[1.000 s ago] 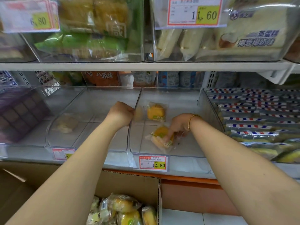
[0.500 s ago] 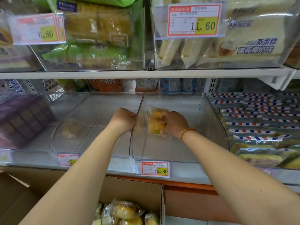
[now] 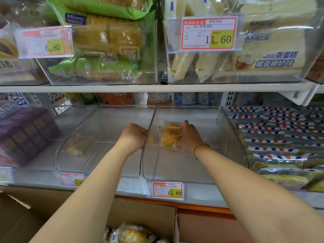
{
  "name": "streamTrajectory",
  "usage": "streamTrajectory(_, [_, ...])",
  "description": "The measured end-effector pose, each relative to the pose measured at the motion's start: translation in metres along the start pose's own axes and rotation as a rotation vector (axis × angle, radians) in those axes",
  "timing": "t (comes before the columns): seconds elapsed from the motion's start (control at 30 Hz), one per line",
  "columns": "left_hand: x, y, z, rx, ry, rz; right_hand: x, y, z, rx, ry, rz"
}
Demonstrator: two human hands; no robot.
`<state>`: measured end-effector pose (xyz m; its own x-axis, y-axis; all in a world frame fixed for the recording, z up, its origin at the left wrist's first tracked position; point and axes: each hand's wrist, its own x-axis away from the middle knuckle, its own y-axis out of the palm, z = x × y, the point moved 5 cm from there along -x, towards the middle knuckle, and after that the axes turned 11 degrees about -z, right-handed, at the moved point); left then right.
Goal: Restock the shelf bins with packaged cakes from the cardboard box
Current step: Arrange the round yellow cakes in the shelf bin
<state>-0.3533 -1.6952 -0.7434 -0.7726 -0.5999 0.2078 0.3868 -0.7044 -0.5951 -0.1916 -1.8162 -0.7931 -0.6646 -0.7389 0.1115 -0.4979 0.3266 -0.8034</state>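
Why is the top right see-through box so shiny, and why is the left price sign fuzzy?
Head view: light glints in white streaks off the upper-right clear plastic bin; same head view: the red-and-yellow 6.80 price tag at left is smeared, probably edge blur or motion, while the 11.60 tag reads sharp.

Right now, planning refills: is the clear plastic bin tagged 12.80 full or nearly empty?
Nearly empty: the clear plastic bin holds only the yellow wrapped cakes gripped by the right hand.
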Motion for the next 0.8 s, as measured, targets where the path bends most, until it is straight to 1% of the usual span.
streamTrajectory(0.07, [0.000, 0.000, -0.001, -0.004, -0.006, -0.003, 0.001, 0.001, 0.008, -0.088, 0.031, 0.006])
streamTrajectory(0.2, [0.000, -0.001, 0.000, 0.004, -0.014, -0.005, 0.006, 0.005, 0.018, -0.230, 0.066, -0.043])
streamTrajectory(0.33, [0.000, 0.000, -0.001, 0.012, -0.026, -0.003, 0.008, 0.005, 0.017, -0.242, 0.063, -0.090])
streamTrajectory(0.47, [0.000, 0.000, -0.001, 0.021, -0.040, -0.002, 0.009, 0.003, 0.018, -0.257, 0.080, -0.099])
streamTrajectory(0.6, [0.004, 0.000, 0.001, -0.024, -0.044, 0.008, 0.020, -0.007, 0.016, -0.219, 0.092, -0.109])
streamTrajectory(0.7, [0.016, -0.001, 0.006, 0.054, -0.077, -0.020, 0.039, -0.022, 0.003, -0.167, 0.130, -0.058])
streamTrajectory(0.77, [0.035, -0.003, 0.006, 0.142, -0.094, -0.041, 0.057, -0.033, -0.012, -0.049, 0.131, -0.048])
streamTrajectory(0.8, [0.047, -0.004, 0.005, 0.147, -0.066, -0.045, 0.067, -0.040, -0.022, 0.045, 0.101, -0.044])
